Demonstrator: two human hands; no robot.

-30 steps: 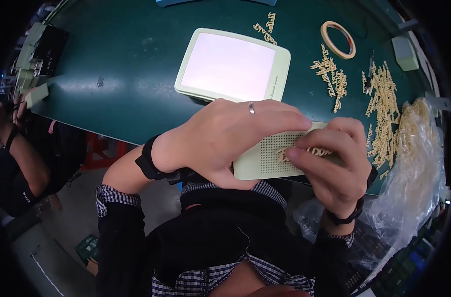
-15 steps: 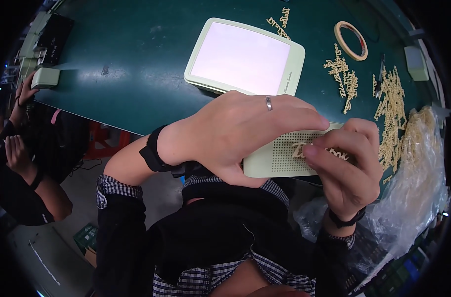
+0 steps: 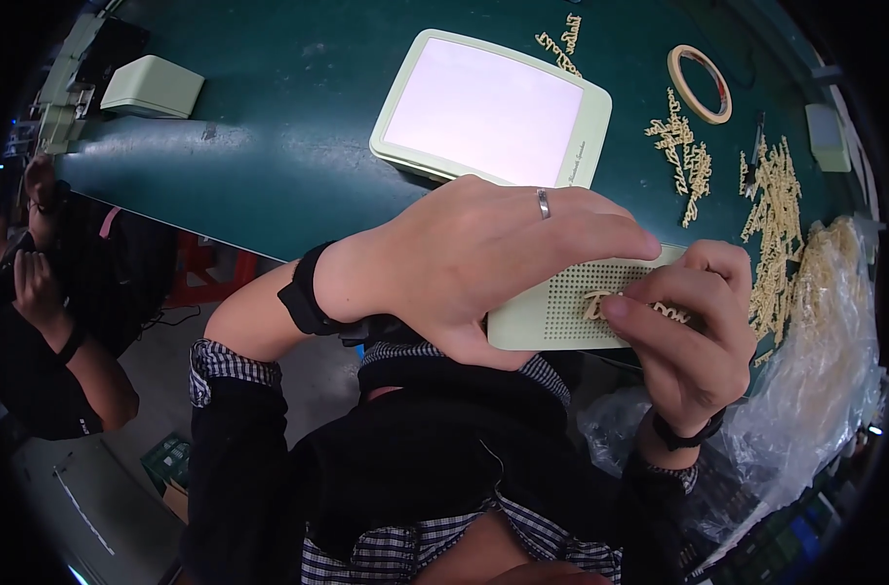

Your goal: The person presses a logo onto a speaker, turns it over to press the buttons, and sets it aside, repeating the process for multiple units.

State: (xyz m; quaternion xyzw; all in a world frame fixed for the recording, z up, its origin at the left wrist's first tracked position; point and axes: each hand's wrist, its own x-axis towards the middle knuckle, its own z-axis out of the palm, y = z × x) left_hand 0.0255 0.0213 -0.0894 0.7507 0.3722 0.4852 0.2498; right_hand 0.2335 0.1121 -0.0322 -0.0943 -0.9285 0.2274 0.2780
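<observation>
My left hand (image 3: 483, 253) is wrapped across a pale green speaker box (image 3: 515, 328), thumb on its near side and fingers reaching over the far side. Rows of small holes cover the face of the box. A cream script-letter nameplate (image 3: 594, 306) lies against those holes, pinched between the thumb and forefinger of my right hand (image 3: 700, 327). The middle of the nameplate is hidden behind these fingertips. Just beyond my left hand, a larger pale green unit (image 3: 388, 143) with a white glowing panel (image 3: 483, 107) rests on the dark green table (image 3: 278, 166).
More cream nameplates lie in a cluster (image 3: 680, 156) and a long heap (image 3: 774, 244) at right, beside a tape roll (image 3: 700, 84). A clear plastic bag (image 3: 805, 380) hangs near the right edge. At far left stand a pale green box (image 3: 154, 88) and a co-worker's hand (image 3: 37, 291).
The pale green box at far left has come farther onto the table, and the co-worker's hand has left it. My hands keep their hold, with the nameplate pressed at nearly the same spot.
</observation>
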